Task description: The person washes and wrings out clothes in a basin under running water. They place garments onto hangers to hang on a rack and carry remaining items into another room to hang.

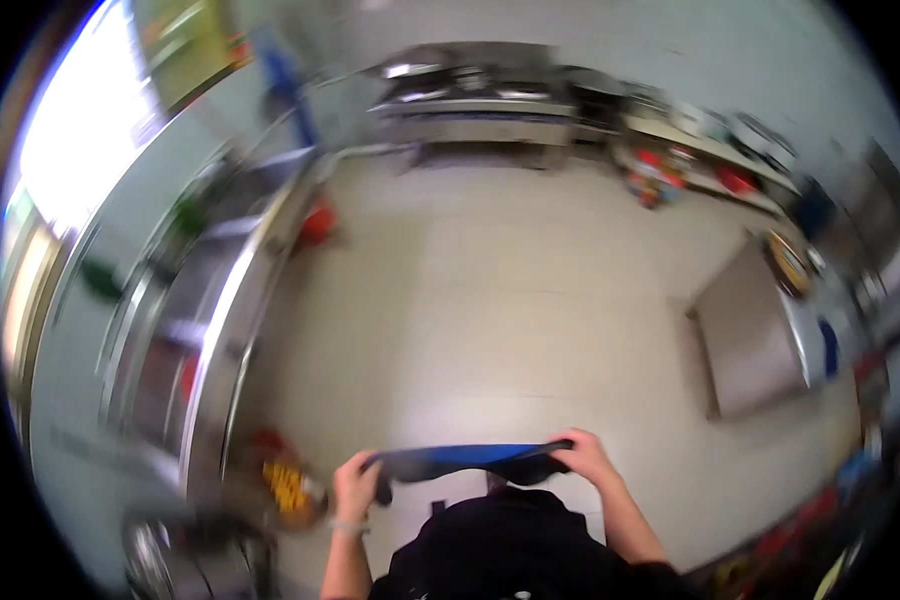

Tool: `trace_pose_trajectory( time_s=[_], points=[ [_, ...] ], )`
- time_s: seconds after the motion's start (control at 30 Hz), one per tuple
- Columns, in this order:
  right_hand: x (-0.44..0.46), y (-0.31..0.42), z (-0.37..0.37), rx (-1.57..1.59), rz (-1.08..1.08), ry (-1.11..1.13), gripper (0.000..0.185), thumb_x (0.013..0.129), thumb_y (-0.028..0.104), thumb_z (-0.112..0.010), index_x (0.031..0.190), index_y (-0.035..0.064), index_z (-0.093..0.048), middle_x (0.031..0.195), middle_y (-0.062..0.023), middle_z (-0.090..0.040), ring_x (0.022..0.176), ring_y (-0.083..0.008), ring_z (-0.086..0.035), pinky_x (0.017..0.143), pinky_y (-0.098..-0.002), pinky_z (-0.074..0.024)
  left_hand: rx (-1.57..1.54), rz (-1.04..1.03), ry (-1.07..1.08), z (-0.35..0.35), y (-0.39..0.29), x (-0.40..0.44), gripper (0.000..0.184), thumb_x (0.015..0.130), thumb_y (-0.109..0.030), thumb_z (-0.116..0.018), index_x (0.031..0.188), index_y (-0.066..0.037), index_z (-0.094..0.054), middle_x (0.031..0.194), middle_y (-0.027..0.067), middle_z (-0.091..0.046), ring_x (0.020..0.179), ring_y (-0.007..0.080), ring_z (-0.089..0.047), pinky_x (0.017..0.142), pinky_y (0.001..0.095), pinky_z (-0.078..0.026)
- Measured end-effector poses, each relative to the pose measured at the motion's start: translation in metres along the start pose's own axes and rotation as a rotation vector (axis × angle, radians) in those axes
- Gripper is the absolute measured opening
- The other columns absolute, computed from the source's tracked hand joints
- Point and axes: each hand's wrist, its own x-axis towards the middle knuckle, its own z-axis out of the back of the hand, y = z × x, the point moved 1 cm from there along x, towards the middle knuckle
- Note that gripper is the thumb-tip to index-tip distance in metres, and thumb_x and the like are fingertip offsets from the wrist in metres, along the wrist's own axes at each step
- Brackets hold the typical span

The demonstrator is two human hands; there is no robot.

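A blue and black cloth (460,459) is stretched sideways in front of my body, in the lower middle of the head view. Its left end is gripped by my left hand (354,487), which has a pale band at the wrist. My right hand (586,458) pinches the other end, thumb and fingers closed on the dark edge. Between the hands the fabric sags slightly, and its lower part hangs close to my black clothing (495,550). Motion blur hides the cloth's full shape.
Along the left wall runs a metal sink counter (232,290), with a red bucket (318,222) beside it. A stove (475,105) stands at the back. Low shelves (710,150) and a metal cabinet (755,335) are on the right. Yellow items (288,488) sit on the floor at lower left.
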Motion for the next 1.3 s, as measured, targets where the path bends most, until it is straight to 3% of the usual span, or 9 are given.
trace_pose_trajectory(
  time_s=[0.17,0.23,0.27,0.33,0.37,0.8,1.07,1.13,1.3],
  points=[
    [0.109,0.040,0.003,-0.259,0.198,0.217,0.022,0.080,0.018,-0.071,0.099,0.0069,-0.066,0.080,-0.0110,-0.066,0.074,-0.0205,-0.061,0.069,-0.0343,-0.0484,-0.054,-0.180,-0.050,-0.005,-0.010,0.080,0.016,0.089,-0.004,-0.062,0.102,0.005,-0.066,0.091,0.0055,-0.068,0.084,0.0133,-0.061,0.081,0.0277,-0.049],
    [0.148,0.061,-0.004,-0.283,0.313,0.307,0.026,0.082,0.019,-0.071,0.104,0.0068,-0.064,0.083,-0.0124,-0.066,0.075,-0.0226,-0.062,0.069,-0.0361,-0.0487,-0.229,0.125,-0.055,0.003,-0.033,0.077,0.059,0.083,-0.051,-0.068,0.127,-0.013,-0.060,0.123,0.0154,-0.064,0.120,0.0404,-0.055,0.098,0.0441,-0.045],
    [0.169,0.066,-0.010,-0.270,0.343,0.313,0.027,0.082,0.018,-0.071,0.105,0.0067,-0.064,0.084,-0.0114,-0.067,0.077,-0.0216,-0.063,0.070,-0.0354,-0.0490,-0.229,0.152,-0.151,0.007,-0.028,0.086,0.059,0.083,-0.051,-0.068,0.127,-0.013,-0.060,0.123,0.0154,-0.064,0.120,0.0404,-0.055,0.098,0.0441,-0.045],
    [0.197,0.065,-0.025,-0.089,0.503,0.364,0.029,0.082,0.016,-0.073,0.108,0.0072,-0.065,0.085,-0.0056,-0.068,0.072,-0.0150,-0.061,0.065,-0.0307,-0.0497,-0.257,0.055,-0.357,0.012,0.002,0.101,0.016,0.090,-0.005,-0.061,0.100,0.006,-0.066,0.092,0.0042,-0.067,0.085,0.0124,-0.060,0.081,0.0276,-0.049],
    [0.198,0.115,-0.015,-0.112,0.044,0.525,0.030,0.083,0.015,-0.075,0.110,0.0079,-0.065,0.082,-0.0017,-0.066,0.065,-0.0090,-0.057,0.056,-0.0263,-0.0476,-0.288,0.108,-0.412,0.009,-0.003,0.114,0.017,0.091,-0.007,-0.060,0.101,0.005,-0.067,0.093,0.0039,-0.068,0.087,0.0128,-0.060,0.081,0.0276,-0.049],
    [0.403,0.236,-0.145,-0.225,0.090,0.946,0.032,0.081,0.013,-0.078,0.106,-0.0018,-0.068,0.084,-0.0013,-0.067,0.075,-0.0104,-0.061,0.069,-0.0267,-0.0510,-0.127,-0.202,-0.964,0.124,-0.047,0.312,0.014,0.084,-0.003,-0.068,0.097,-0.009,-0.070,0.091,0.0066,-0.063,0.083,0.0202,-0.061,0.075,0.0309,-0.050],
    [0.536,0.325,-0.230,-0.402,0.306,1.168,0.027,0.080,0.011,-0.074,0.105,0.0012,-0.070,0.090,-0.0058,-0.068,0.083,-0.0154,-0.064,0.077,-0.0289,-0.0510,-0.007,-0.278,-0.963,0.167,-0.127,0.323,0.019,0.085,0.007,-0.058,0.100,-0.004,-0.063,0.095,0.0100,-0.064,0.085,0.0245,-0.063,0.076,0.0334,-0.051],
    [0.567,0.330,-0.257,-0.476,0.887,1.251,0.033,0.079,0.014,-0.072,0.110,0.0031,-0.069,0.103,-0.0107,-0.068,0.093,-0.0237,-0.064,0.082,-0.0334,-0.0511,-0.049,-0.205,-0.955,0.158,-0.149,0.333,0.021,0.087,0.009,-0.052,0.101,-0.002,-0.062,0.091,0.0097,-0.065,0.082,0.0225,-0.063,0.078,0.0311,-0.051],
    [0.572,0.387,-0.325,-0.453,0.995,1.449,0.044,0.077,0.023,-0.074,0.116,0.0063,-0.065,0.112,-0.0121,-0.065,0.099,-0.0296,-0.062,0.089,-0.0385,-0.0493,0.141,-0.158,-0.951,0.150,-0.183,0.363,0.020,0.087,0.006,-0.052,0.102,-0.002,-0.062,0.089,0.0112,-0.065,0.079,0.0237,-0.064,0.073,0.0314,-0.050]
  ],
)
